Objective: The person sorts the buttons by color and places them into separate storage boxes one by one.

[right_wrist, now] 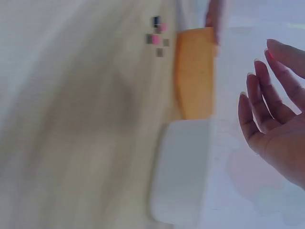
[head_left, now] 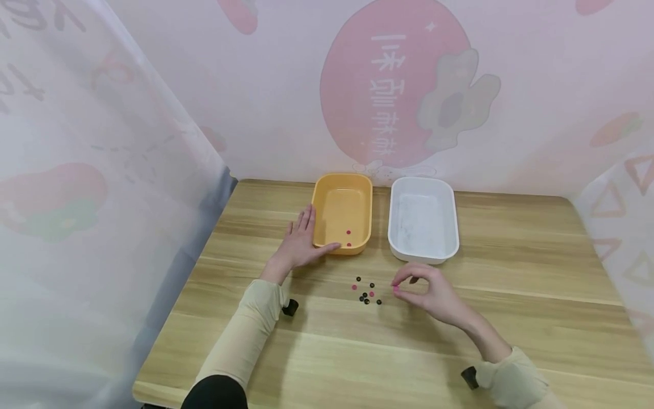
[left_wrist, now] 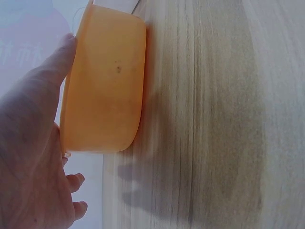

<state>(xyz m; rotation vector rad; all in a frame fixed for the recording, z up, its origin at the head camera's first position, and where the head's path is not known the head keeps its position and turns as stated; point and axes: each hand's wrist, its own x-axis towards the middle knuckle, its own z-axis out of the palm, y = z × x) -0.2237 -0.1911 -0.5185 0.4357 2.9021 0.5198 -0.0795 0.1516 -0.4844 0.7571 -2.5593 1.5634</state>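
Observation:
Between thumb and index fingertips, my right hand (head_left: 434, 292) pinches a small pink bead (head_left: 395, 288) above the table, right of a loose group of beads. That group holds several black beads (head_left: 379, 302) and two pink beads (head_left: 355, 287). My left hand (head_left: 298, 245) rests against the orange-yellow tub (head_left: 369, 210), its fingers extended along the left side and its thumb on the near rim. Inside this tub lie two pink pieces (head_left: 348, 232) near the front. In the left wrist view, the hand touches the rim of the tub (left_wrist: 105, 81).
A white tub (head_left: 424, 257) stands right of the yellow one, near the back of the wooden table (head_left: 531, 272). Printed cloth (head_left: 286, 102) hangs behind and at both sides. A dark wrist device (head_left: 290, 307) sits by the left sleeve, another (head_left: 469, 377) by the right.

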